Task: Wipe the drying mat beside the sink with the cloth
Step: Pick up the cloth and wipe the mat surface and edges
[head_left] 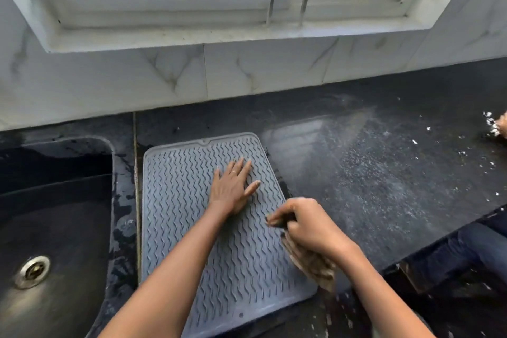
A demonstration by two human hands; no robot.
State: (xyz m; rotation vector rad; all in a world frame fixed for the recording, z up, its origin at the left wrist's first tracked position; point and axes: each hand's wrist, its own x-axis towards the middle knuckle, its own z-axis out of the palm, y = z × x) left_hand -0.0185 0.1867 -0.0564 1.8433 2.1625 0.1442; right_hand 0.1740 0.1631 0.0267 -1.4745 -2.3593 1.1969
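A grey ribbed drying mat lies flat on the dark counter just right of the sink. My left hand rests on the mat's upper middle, palm down with fingers straight and spread. My right hand sits over the mat's right edge, its fingers curled round a bunched brown patterned cloth. The cloth hangs below the hand and touches the mat's lower right edge. Part of the cloth is hidden inside the fist.
A dark sink with a metal drain lies to the left. The black counter stretches right, wet and speckled with white bits. A tiled wall and window sill stand behind. Another person's hand and legs show at the right edge.
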